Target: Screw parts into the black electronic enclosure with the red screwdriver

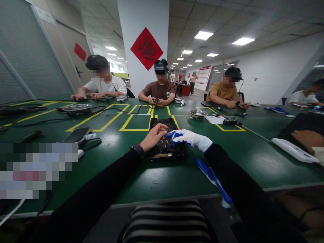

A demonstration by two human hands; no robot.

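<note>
A black open case (163, 156) lies on the table in front of me, with small shiny bits and a gold-coloured strip near its front edge. Above its middle is my left hand (156, 135), bare, with a dark band at the wrist; its fingers curl inward toward the thumb. My right hand (188, 138) wears a white glove with blue fingers and reaches over the case's right side, fingertips bent together close to the left hand. What either hand pinches is too small or hidden. A second blue and white glove (212, 177) lies by the table's front edge, beside my right forearm.
Yellow tape rectangles (135, 130) mark the green table (121, 175). Metal bowls (198, 114) and black cables (101, 109) lie farther back. To the left is a phone-like device (77, 135); to the right, a white device (293, 150). Several people sit around the table.
</note>
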